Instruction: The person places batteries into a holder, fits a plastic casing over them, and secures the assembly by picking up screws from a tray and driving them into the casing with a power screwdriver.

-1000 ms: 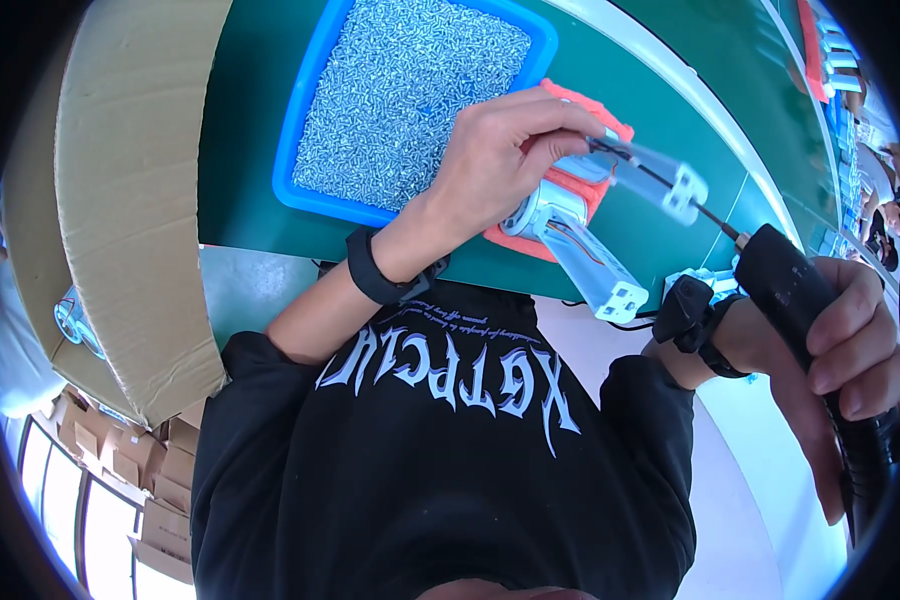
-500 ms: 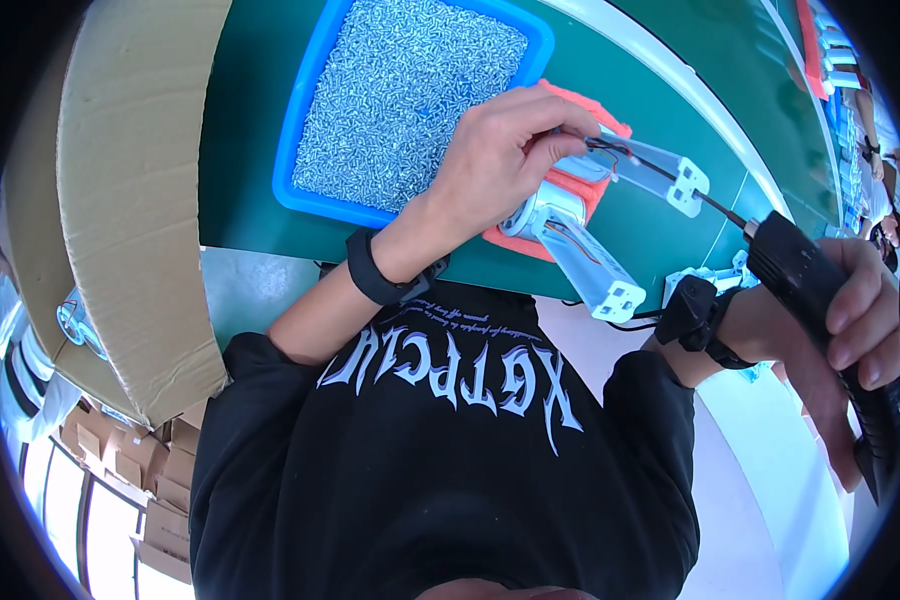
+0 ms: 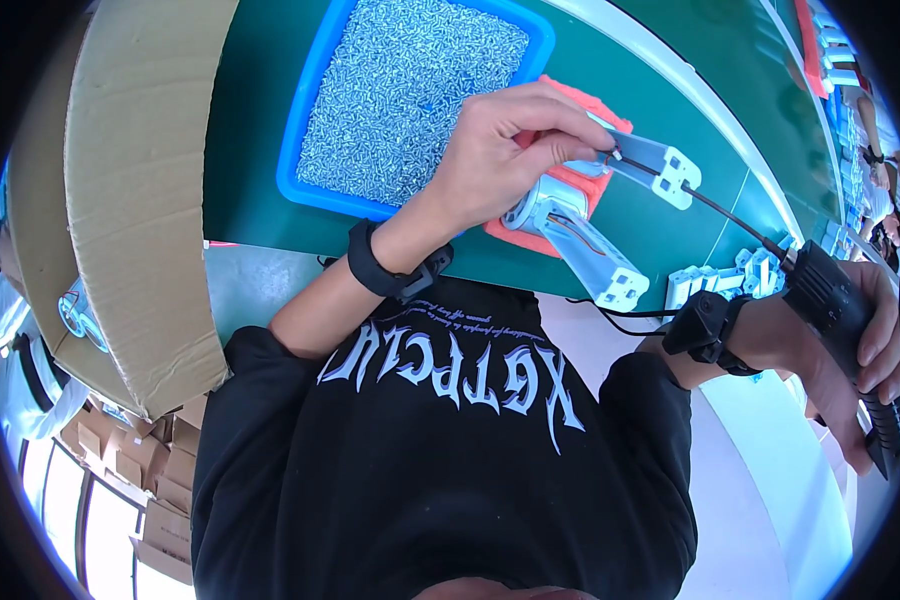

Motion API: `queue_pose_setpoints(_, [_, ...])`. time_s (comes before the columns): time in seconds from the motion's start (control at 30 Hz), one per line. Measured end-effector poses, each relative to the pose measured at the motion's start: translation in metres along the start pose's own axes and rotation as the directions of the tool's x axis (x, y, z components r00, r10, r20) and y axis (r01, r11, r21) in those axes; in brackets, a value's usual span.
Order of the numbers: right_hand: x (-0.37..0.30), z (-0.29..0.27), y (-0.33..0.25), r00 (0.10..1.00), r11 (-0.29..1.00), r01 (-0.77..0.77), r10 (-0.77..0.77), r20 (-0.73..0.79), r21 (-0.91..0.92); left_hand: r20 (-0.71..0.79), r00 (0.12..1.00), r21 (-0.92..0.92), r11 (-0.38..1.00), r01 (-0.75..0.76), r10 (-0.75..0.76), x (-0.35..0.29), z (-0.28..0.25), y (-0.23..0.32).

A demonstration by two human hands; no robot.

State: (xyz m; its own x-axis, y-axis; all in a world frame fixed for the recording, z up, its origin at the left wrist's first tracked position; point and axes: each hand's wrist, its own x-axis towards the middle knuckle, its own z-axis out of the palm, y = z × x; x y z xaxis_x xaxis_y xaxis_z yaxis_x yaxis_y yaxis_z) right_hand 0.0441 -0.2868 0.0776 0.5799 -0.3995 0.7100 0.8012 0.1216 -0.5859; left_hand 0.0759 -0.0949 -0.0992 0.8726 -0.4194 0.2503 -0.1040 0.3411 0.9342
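My left hand [image 3: 515, 150] is pinched closed at the inner end of a white plastic arm piece [image 3: 655, 165]. What its fingertips hold is too small to make out; the tip of a long thin bit [image 3: 735, 215] ends beside them. That bit runs through the piece's outer end from a black electric screwdriver [image 3: 825, 290], gripped in my right hand [image 3: 860, 350]. A second white arm piece [image 3: 595, 262], with a wire along its channel, joins a round white housing [image 3: 550, 200] nearer me. Both rest on an orange-red padded holder [image 3: 495, 232].
A blue tray [image 3: 287, 150] heaped with small silver screws [image 3: 410, 100] stands left of the holder. More white parts [image 3: 720, 280] lie by my right wrist. A cardboard box [image 3: 135, 200] borders the left side of the green table [image 3: 245, 150].
My right hand has drawn the screwdriver back to the lower right, leaving more of the bit outside the arm piece. My left fingertips have shifted slightly right toward the bit's tip.
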Motion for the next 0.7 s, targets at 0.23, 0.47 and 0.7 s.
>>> queue_pose_setpoints(0.23, [0.004, -0.007, -0.008, 1.000, 0.991, 0.004, -0.004, -0.001, -0.135, 0.029, 0.999, 0.001, 1.000, 0.027, -0.027, -0.001, 0.005, 0.004])
queue_pose_setpoints(0.47, [0.009, -0.025, -0.009, 0.858, 0.978, -0.176, 0.095, 0.505, 0.116, 0.085, 0.994, 0.362, 0.927, -0.096, 0.070, 0.003, -0.006, 0.009])
queue_pose_setpoints(0.7, [-0.003, -0.021, -0.001, 0.811, 0.987, -0.141, 0.070, 0.581, 0.078, 0.160, 0.987, 0.519, 0.851, -0.078, -0.008, -0.003, -0.006, 0.000])
